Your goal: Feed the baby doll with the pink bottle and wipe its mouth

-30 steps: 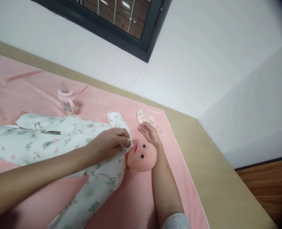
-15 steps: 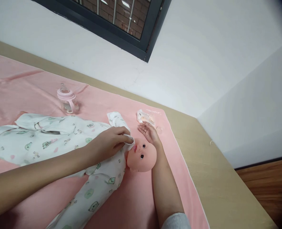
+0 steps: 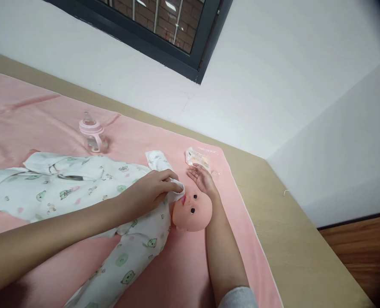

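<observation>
Baby bottle (image 3: 92,133), pink-lidded and handled, stands upright on the pink blanket (image 3: 180,265), well apart from both hands. A printed packet (image 3: 197,158) lies at the fingers of the right hand (image 3: 203,179); contact cannot be determined. A small clear item (image 3: 215,174) rests just beside that wrist. The beige surface (image 3: 270,222) borders the blanket, with window frame (image 3: 190,68) above. The doll (image 3: 198,220) lies face up on the blanket in a printed sleepsuit (image 3: 90,186), its head between the hands. The left hand (image 3: 162,188) pinches a white cloth (image 3: 176,195) at the doll's mouth and hides part of the collar. The right hand is spread loosely, palm up, holding nothing.

Compared with one second earlier, the cloth has advanced from the chin to the mouth's edge; bottle and packet remain in place.
</observation>
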Tool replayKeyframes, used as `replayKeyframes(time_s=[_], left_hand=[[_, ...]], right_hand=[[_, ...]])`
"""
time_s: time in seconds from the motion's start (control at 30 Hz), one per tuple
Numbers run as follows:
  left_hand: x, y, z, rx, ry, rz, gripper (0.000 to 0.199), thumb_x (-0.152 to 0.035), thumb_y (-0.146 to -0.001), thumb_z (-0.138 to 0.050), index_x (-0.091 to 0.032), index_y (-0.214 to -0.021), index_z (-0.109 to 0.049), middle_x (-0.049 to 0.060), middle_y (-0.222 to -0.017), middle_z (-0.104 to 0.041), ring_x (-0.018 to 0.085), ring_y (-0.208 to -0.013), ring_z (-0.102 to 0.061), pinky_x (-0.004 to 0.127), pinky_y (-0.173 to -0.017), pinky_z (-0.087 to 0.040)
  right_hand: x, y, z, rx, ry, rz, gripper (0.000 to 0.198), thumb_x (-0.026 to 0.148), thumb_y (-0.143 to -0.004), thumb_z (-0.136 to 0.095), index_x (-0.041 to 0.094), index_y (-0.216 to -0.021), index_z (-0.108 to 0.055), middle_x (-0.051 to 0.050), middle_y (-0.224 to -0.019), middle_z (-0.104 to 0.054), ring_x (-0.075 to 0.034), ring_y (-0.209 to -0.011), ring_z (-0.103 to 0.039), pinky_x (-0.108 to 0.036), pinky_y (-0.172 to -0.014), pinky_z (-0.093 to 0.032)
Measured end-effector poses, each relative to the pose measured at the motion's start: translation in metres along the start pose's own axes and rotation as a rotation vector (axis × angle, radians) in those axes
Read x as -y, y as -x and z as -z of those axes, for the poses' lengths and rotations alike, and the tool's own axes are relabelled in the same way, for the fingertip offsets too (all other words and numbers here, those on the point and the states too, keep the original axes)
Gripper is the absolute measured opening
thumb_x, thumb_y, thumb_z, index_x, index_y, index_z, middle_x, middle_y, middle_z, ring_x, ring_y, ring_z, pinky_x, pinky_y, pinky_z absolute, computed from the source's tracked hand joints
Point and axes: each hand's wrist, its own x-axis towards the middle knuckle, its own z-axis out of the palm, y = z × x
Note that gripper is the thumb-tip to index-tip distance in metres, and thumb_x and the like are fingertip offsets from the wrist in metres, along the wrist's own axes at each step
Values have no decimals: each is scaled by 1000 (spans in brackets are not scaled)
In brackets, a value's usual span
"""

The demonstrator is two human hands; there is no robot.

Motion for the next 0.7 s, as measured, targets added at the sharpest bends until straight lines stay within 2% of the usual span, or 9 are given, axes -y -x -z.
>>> replayKeyframes(time_s=[0.3, 0.57, 0.7], left_hand=[[-1, -1, 0, 37, 35, 9, 45, -2, -84, -32, -22, -99, -69, 5, -100, -59, 15, -82, -55, 27, -70, -42], [-17, -3, 15, 85, 55, 72, 51, 4, -79, -30, -23, -98, -69, 5, -100, -56, 15, -87, -53, 25, -75, -42], [-19, -1, 8, 64, 97, 53, 48, 1, -80, -31, -23, -97, -69, 4, -99, -56, 15, -86, -52, 26, -75, -41]], right_hand=[[0, 1, -1, 23, 18, 14, 29, 29, -73, -74, 18, -98, -65, -4, -92, -72, -15, -87, -69, -36, -101, -51], [-1, 0, 1, 28, 14, 15, 28, 28, -73, -74, 19, -98, -65, -4, -91, -73, -15, -86, -69, -36, -99, -52], [-2, -2, 2, 14, 15, 13, 27, 29, -74, -73, 19, -98, -65, -4, -90, -73, -15, -85, -69, -36, -99, -52]])
